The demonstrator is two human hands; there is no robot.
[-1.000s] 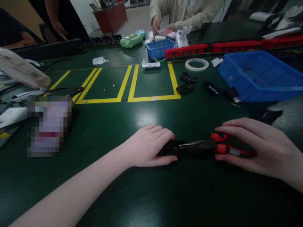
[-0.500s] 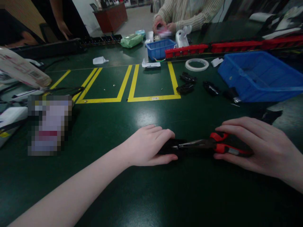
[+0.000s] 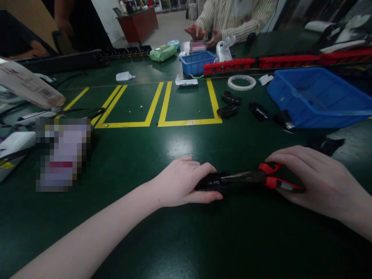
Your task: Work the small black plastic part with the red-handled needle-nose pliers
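Observation:
My left hand (image 3: 186, 181) is closed round a small black part (image 3: 211, 181) low over the green table, thumb on the near side and fingers on the far side. Much of the part is covered by the hand, so its kind cannot be made out. In my right hand (image 3: 316, 182) are needle-nose pliers (image 3: 247, 177) with red and black handles, held pointing left. The tips of their jaws meet the right end of the black part. Similar black parts (image 3: 229, 110) lie further back, with another black part (image 3: 259, 111) to their right.
A blue bin (image 3: 319, 116) stands at the right, a smaller blue basket (image 3: 197, 64) at the back. A roll of tape (image 3: 241, 82) lies between them. Yellow tape lines (image 3: 190, 122) mark the table (image 3: 130, 240). A blurred-out phone-like object (image 3: 64, 155) lies left. A person in a knitted sweater (image 3: 250, 23) sits opposite.
The black part shows more beyond my left fingers. My right hand's thumb has shifted back under the plier handles. The person opposite has spread their hands apart.

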